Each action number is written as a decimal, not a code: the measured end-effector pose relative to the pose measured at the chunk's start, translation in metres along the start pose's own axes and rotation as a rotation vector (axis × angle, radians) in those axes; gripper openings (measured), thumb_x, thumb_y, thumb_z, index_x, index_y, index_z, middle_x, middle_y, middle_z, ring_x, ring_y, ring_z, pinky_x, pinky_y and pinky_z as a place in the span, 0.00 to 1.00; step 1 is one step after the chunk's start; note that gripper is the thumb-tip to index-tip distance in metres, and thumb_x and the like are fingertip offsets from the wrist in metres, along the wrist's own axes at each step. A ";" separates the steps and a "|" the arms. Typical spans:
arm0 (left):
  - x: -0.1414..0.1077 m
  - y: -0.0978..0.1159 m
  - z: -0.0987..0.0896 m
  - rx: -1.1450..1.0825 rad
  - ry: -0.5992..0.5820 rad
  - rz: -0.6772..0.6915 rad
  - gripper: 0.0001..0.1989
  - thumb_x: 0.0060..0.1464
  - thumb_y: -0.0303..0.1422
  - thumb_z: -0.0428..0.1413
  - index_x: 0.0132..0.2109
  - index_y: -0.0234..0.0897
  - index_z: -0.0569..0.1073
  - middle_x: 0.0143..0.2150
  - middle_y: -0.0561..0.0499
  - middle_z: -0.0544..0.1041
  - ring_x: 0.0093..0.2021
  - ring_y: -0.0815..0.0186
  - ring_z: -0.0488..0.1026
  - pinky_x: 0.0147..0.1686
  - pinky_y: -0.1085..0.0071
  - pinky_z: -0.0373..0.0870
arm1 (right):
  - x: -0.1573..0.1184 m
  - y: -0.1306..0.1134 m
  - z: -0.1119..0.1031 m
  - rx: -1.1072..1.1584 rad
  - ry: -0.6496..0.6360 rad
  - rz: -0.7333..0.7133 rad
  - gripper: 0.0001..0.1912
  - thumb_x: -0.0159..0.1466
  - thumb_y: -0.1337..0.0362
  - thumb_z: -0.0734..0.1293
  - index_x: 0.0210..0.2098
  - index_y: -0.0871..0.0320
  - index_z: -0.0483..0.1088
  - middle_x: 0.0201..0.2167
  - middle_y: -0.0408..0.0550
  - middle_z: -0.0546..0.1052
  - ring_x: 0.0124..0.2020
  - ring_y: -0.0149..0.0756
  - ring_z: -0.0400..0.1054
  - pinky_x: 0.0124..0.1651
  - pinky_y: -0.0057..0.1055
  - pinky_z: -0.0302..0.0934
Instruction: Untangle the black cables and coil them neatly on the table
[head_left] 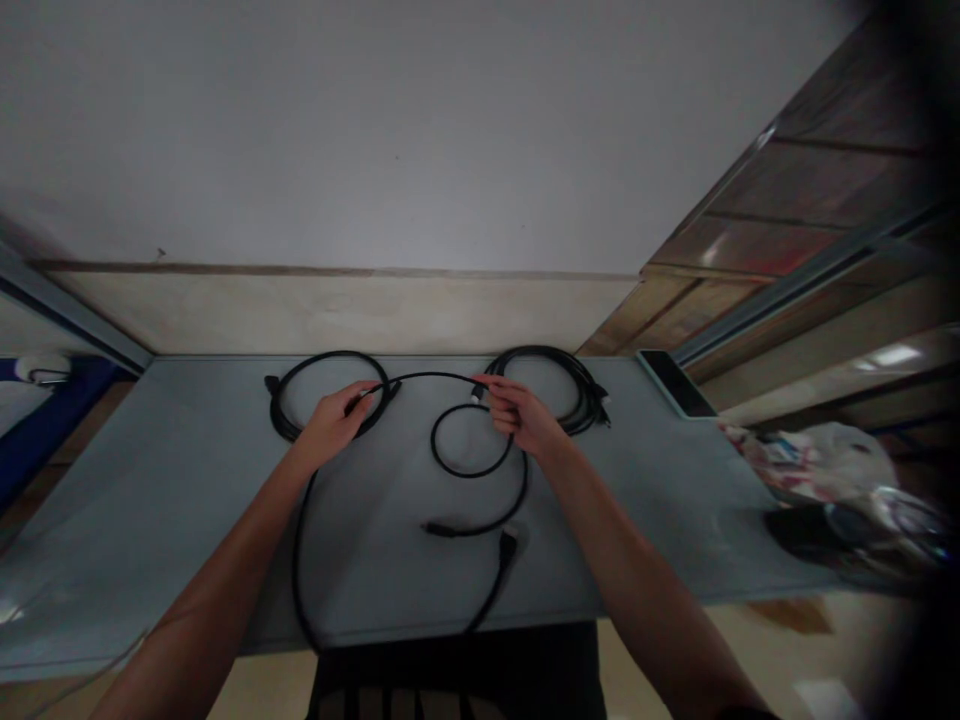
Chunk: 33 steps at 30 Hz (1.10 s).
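Observation:
A black cable (435,375) spans the gap between my two hands in a shallow arc. My left hand (337,420) pinches it at one end of the arc, and my right hand (521,412) grips it at the other. From my right hand the cable hangs in a small loop, and a connector plug (439,529) lies on the table below. Past my left hand the cable drops over the table's front edge. Another plug (508,545) rests near that edge. Behind my left hand lies a coiled black cable (279,410); a second coil (577,375) lies behind my right hand.
The grey table (187,480) backs onto a pale wall. A phone (675,383) lies at its far right corner. Dark and shiny items (847,525) stand at the right end, beside a plastic bag (840,455). A thin cord (97,670) crosses the front left edge.

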<state>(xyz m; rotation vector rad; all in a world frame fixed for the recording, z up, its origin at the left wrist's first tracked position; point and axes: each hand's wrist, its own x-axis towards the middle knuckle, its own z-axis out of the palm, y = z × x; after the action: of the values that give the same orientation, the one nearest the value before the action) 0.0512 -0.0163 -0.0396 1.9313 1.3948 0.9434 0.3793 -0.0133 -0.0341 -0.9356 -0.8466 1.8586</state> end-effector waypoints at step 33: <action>0.007 -0.017 -0.048 0.170 0.310 -0.025 0.15 0.56 0.45 0.58 0.42 0.43 0.83 0.43 0.51 0.84 0.45 0.56 0.80 0.51 0.62 0.74 | -0.010 -0.011 0.000 -0.034 -0.098 0.055 0.16 0.57 0.69 0.68 0.45 0.64 0.74 0.19 0.32 0.50 0.18 0.22 0.37 0.18 0.22 0.34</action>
<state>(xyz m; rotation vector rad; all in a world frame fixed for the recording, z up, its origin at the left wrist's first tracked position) 0.0046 -0.0021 -0.0234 1.9438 1.7195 1.1844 0.3867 -0.0183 -0.0223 -0.9032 -0.9221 1.9562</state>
